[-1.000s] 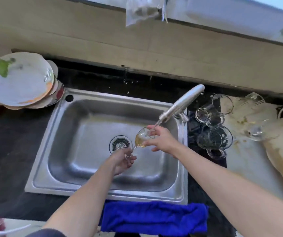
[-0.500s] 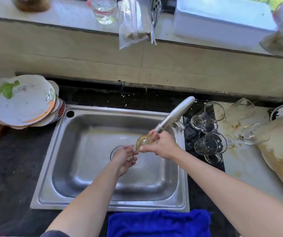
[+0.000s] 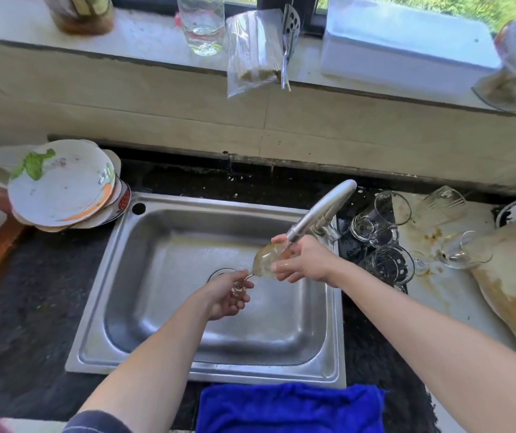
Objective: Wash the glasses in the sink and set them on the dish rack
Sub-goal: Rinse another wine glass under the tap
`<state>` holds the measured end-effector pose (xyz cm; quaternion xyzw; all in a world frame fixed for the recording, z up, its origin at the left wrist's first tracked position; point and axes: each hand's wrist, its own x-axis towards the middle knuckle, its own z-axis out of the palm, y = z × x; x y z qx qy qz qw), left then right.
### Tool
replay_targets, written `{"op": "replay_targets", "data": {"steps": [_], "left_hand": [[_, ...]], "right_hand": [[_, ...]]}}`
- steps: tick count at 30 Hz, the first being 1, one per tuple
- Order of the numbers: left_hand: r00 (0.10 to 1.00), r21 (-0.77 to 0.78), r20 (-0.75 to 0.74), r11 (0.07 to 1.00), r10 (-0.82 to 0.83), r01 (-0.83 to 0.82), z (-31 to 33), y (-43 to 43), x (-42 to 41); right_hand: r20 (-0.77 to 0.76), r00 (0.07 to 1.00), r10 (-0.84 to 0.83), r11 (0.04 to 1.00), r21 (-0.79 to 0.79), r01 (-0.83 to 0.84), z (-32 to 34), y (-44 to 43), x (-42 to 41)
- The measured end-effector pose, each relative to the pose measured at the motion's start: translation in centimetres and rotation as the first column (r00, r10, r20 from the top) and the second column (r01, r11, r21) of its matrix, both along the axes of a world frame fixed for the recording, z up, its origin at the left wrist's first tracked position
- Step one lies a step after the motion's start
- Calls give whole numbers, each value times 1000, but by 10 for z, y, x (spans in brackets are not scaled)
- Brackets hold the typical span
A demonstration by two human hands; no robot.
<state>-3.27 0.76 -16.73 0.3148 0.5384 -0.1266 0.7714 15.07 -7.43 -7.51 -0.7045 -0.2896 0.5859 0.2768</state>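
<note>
Washing underway: our left fingers point(image 3: 240, 291) pinch the stem of a wine glass point(image 3: 264, 262), right fingers point(image 3: 285, 270) grip its bowl under the faucet point(image 3: 322, 210); more glasses point(image 3: 387, 267) wait at the counter's right edge.

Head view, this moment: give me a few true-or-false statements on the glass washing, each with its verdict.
1. The left hand holds the wine glass by its stem. True.
2. The right hand holds the glass's bowl under the faucet. True.
3. The blue cloth lies inside the sink. False: it lies in front of the sink, outside it.
4. The stacked plates sit right of the sink. False: they sit left of it.
</note>
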Motion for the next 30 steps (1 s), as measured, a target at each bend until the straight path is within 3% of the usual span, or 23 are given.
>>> {"op": "replay_targets", "data": {"steps": [3, 5, 8, 11, 13, 15, 17, 20, 22, 24, 25, 27, 29, 30], "left_hand": [[954, 49, 83, 955, 287, -291, 2, -3, 8], [909, 56, 119, 911, 400, -409, 3, -1, 11], [931, 120, 62, 923, 361, -366, 7, 1, 8], [944, 385, 3, 871, 330, -306, 13, 8, 5], [958, 641, -54, 746, 282, -183, 23, 14, 6], [964, 830, -155, 557, 216, 9, 39, 19, 5], [964, 918, -195, 379, 184, 113, 58, 21, 6], [977, 983, -139, 143, 160, 116, 80, 20, 8], [983, 996, -83, 52, 161, 75, 86, 19, 9], [985, 996, -29, 86, 172, 14, 83, 22, 9], [984, 986, 0, 164, 178, -30, 81, 23, 9], [976, 892, 41, 432, 213, -132, 72, 29, 16], [968, 645, 15, 738, 249, -200, 64, 30, 25], [970, 498, -8, 842, 243, -206, 59, 29, 28]], "right_hand": [[180, 983, -36, 999, 23, 32, -4, 3, -7], [203, 976, -75, 997, 24, 72, -6, 3, -7], [103, 994, -44, 999, -7, 45, -5, 0, -4], [34, 998, -52, 998, -20, 53, 0, -2, 2], [63, 994, -87, 996, -19, 89, 0, -5, 3], [90, 987, -131, 991, -13, 133, -4, -8, 2], [99, 980, -174, 985, 1, 175, -6, -9, -2], [6, 970, -242, 969, 43, 242, -5, -8, -9], [-94, 950, -299, 950, 62, 305, -1, -5, -15], [-100, 937, -334, 935, 92, 343, 3, -3, -17], [-60, 938, -341, 931, 121, 346, 5, -2, -17], [58, 945, -321, 931, 200, 304, 7, -4, -16], [218, 945, -245, 942, 286, 178, 10, -7, -12], [309, 931, -193, 944, 317, 90, 11, -9, -10]]}}
